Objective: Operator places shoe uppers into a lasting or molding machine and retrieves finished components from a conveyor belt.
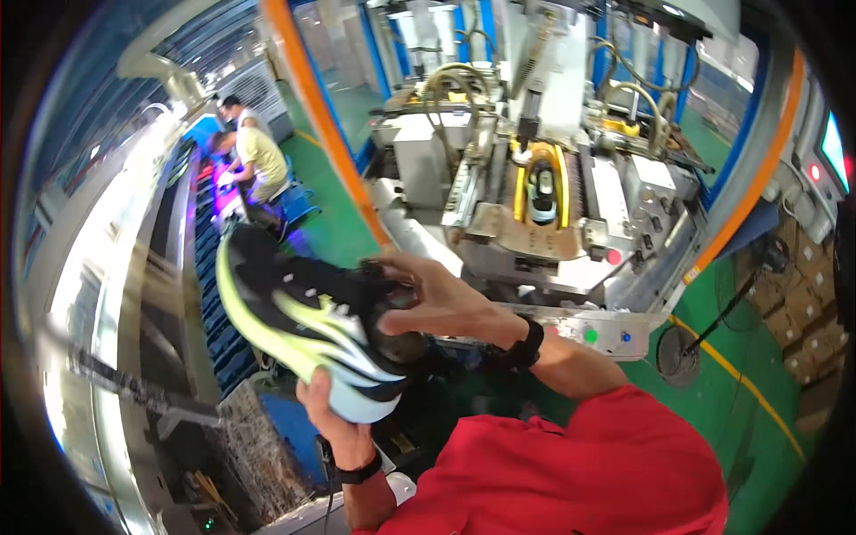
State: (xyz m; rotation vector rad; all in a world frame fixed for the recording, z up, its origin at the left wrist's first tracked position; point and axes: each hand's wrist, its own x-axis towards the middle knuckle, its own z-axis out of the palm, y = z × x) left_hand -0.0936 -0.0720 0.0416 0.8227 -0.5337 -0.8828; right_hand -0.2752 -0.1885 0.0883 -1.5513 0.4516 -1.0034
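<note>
Red shirt [580, 473] nearest us. Our left hand [332, 421] grips the shoe's [325, 312] sole near the heel, our right hand [437, 299] its collar. Shoe tilted, left of machine [526, 248]; we'd best support the sole, collar uncrushed.

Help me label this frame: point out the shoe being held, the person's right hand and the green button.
Shoe [321, 326]: head view, on the side of its upper.
Right hand [443, 299]: head view, between fingers and wrist.
Green button [590, 336]: head view, on its face.
</note>
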